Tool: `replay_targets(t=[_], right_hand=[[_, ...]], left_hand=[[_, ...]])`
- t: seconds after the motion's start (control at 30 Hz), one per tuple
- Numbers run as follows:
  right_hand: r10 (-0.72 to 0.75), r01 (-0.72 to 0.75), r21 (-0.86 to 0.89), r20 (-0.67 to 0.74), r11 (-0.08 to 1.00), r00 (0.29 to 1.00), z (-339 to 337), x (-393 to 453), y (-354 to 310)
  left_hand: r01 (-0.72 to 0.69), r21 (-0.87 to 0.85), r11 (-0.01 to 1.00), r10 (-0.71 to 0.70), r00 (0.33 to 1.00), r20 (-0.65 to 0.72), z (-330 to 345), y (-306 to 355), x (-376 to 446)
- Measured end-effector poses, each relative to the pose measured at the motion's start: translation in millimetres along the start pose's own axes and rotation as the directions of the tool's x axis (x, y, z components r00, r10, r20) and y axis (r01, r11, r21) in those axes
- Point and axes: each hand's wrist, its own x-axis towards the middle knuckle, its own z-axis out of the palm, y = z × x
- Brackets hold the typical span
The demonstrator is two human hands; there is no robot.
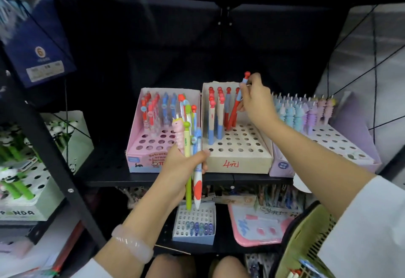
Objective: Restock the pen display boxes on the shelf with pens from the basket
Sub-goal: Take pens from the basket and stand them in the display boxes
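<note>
Three pen display boxes stand side by side on the black shelf: a pink box (140, 146), a beige box (241, 157) and a lilac box (341, 144). My right hand (256, 100) grips a red pen with a blue clip (235, 106), tilted, its tip down at a hole in the beige box beside several red-and-blue pens. My left hand (182, 168) holds a bunch of pens (190, 146) upright in front of the pink box: a pink character pen, a green one, a white-and-red one. The green basket (306, 240) hangs at the lower right.
A green panda pen box (43, 168) sits on the left shelf behind a slanted black post (50, 146). A small white box (195, 223) and a pink tray (258, 227) lie on the lower shelf. A blue package (37, 36) hangs upper left.
</note>
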Motion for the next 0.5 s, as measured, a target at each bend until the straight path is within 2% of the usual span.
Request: replay_targets(t=[0.1,0.27,0.5], right_hand=[[-0.024,0.024,-0.023,0.018,0.999,1.0,2,6,-2],[-0.064,0.07,-0.183,0.042,0.981,0.997,7,12,-4],[-0.127,0.134,-0.195,0.047,0.972,0.991,9,12,-3]], left_hand=[[0.01,0.01,1.0,-0.01,1.0,-0.002,-2,-2,1],[-0.002,0.029,1.0,0.001,1.0,0.02,-4,-3,1],[-0.03,0.009,1.0,0.03,0.999,0.035,-2,-4,0]])
